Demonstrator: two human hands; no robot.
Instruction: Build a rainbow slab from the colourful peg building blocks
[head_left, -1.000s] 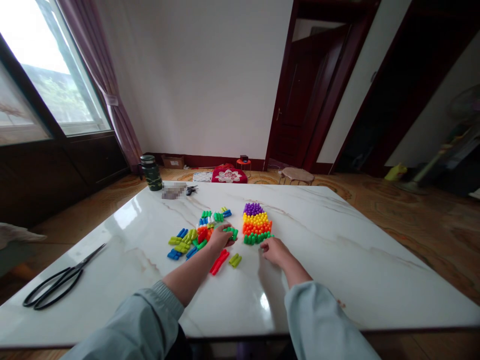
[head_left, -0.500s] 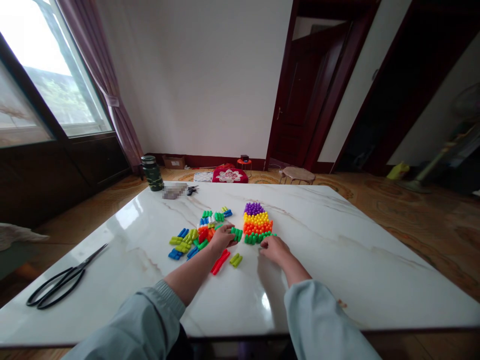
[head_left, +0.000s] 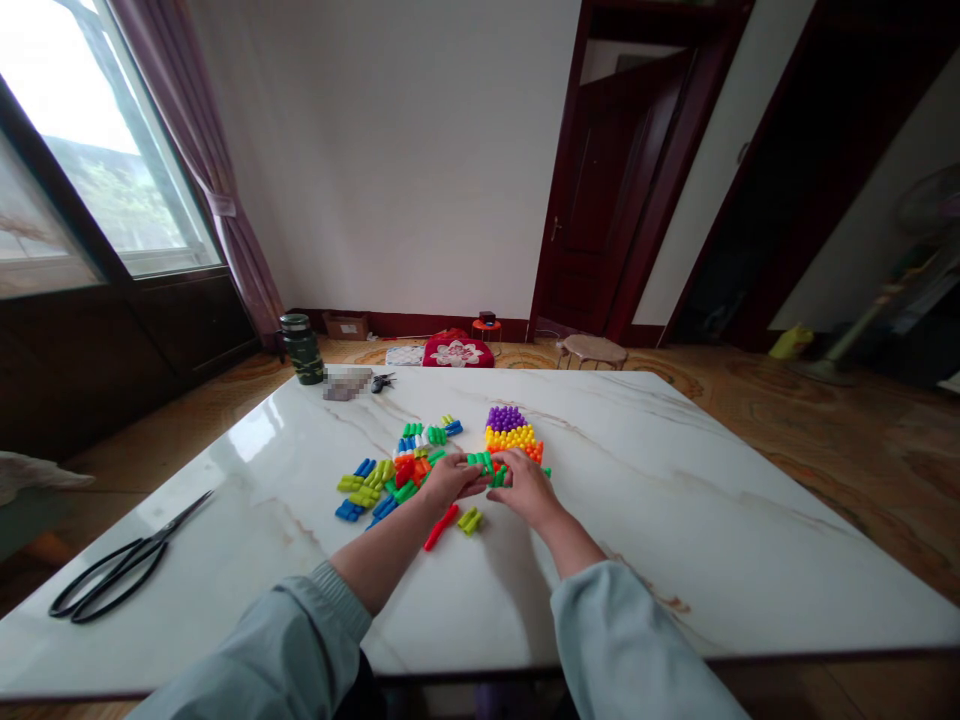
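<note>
A small cluster of green peg-like plastic pieces (head_left: 479, 460) is pinched between my two hands, just above the white table (head_left: 652, 470). At its left end are the fingers of my left hand (head_left: 450, 482). The curled fingers of my right hand (head_left: 529, 490) meet its right end. Behind my right hand stands a block of round-topped pieces in rows of purple (head_left: 507, 418), yellow (head_left: 511, 437) and orange, with green at the front, partly hidden by the hand. Loose lime-green pieces (head_left: 470, 521) and a red piece (head_left: 441, 527) lie in front of my left hand.
Left of my hands lie scattered blue, lime, green, white and orange pieces (head_left: 365, 494). Black-handled scissors (head_left: 135, 560) rest at the table's left. A camouflage flask (head_left: 302, 350), a blurred-out item (head_left: 346, 384) and small black clippers (head_left: 382, 382) stand along the far left edge.
My right hand has moved left, away from the front of the coloured block, and now touches the green pieces. My left hand has brought them slightly right and up.
</note>
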